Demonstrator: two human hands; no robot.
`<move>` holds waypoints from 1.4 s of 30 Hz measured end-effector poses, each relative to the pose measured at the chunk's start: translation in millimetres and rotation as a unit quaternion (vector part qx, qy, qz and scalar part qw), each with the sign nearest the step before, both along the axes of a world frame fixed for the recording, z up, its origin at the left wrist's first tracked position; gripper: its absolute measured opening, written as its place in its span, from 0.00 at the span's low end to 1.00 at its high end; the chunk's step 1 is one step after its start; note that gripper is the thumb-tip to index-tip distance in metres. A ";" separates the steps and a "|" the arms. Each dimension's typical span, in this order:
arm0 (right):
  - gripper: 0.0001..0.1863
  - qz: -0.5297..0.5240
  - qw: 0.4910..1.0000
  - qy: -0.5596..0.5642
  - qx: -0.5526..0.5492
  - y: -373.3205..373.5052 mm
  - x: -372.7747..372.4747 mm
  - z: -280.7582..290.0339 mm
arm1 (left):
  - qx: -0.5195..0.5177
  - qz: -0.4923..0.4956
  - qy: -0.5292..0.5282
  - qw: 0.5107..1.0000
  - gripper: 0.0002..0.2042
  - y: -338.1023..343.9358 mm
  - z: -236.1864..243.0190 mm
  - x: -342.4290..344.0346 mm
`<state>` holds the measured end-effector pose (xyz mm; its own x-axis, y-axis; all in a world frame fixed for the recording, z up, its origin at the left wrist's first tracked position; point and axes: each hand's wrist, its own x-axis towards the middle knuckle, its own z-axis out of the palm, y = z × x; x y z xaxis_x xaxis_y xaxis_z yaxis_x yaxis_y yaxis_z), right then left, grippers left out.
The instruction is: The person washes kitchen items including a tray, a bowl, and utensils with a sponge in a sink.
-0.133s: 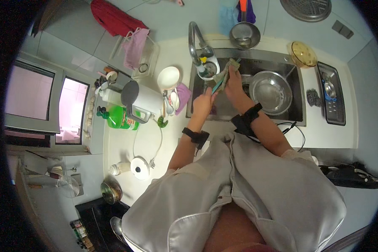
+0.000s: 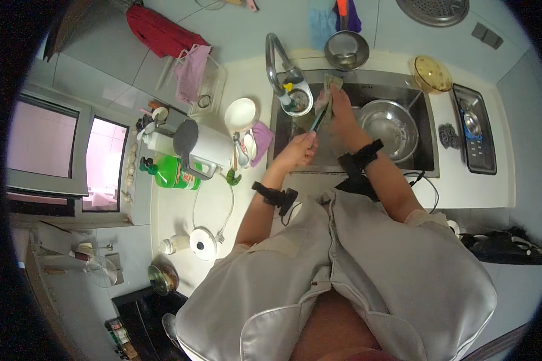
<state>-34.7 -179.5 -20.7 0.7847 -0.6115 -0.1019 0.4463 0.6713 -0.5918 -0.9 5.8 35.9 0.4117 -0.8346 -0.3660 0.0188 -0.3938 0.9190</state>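
Observation:
Over the sink (image 2: 433, 135), my left hand (image 2: 297, 152) is closed around one end of a long, thin teal-and-dark utensil (image 2: 321, 118). Its exact kind is too small to tell. The utensil slants up and away toward my right hand (image 2: 344, 117). My right fingers are closed on a greenish-beige cloth (image 2: 332, 81), which lies against the utensil's far part and partly hides it. To the right of my right hand, a shiny metal bowl (image 2: 391, 132) sits in the basin. A curved faucet (image 2: 271, 63) stands at the back left, beside a small round strainer (image 2: 297, 101).
Left of the sink stand a white bowl (image 2: 241, 114), a grey-lidded white pitcher (image 2: 205, 146) and a green soap bottle (image 2: 170, 172). A small pan (image 2: 346, 51) is behind the basin. An amber bowl (image 2: 432, 74), a scouring pad (image 2: 448, 137) and a black tray (image 2: 474, 129) lie to the right.
My left hand has drawn slightly nearer to me with the utensil. My right hand with the cloth has shifted a little farther away along it.

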 end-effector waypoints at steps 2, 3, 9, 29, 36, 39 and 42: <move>0.13 -0.041 0.992 0.008 -0.119 -44.8 20.2 -37.2 | 0.014 -0.024 0.367 0.930 0.16 -10.1 13.2 -7.1; 0.14 -0.060 0.985 0.012 -0.163 -66.2 23.9 -52.8 | 0.027 -0.033 0.343 0.939 0.17 -15.5 17.3 -10.8; 0.16 -0.015 0.996 0.078 0.029 -21.3 -11.8 49.7 | 0.008 0.013 -0.245 0.969 0.18 -16.7 6.0 -12.3; 0.10 0.164 0.886 0.099 -0.423 -100.3 -14.3 -11.2 | 0.043 -0.064 -0.575 0.814 0.16 4.3 25.4 22.8; 0.20 0.152 0.908 0.311 -0.238 -36.9 -28.8 18.4 | -0.054 -0.113 -0.438 0.890 0.18 19.4 4.6 42.7; 0.18 -0.036 0.891 0.020 -0.453 -85.0 -8.2 -57.4 | 0.070 -0.091 0.170 0.979 0.16 -21.4 35.1 21.6; 0.16 -0.056 0.998 0.022 0.027 -25.5 -26.9 44.4 | 0.043 -0.008 0.369 0.928 0.18 -15.3 18.4 2.5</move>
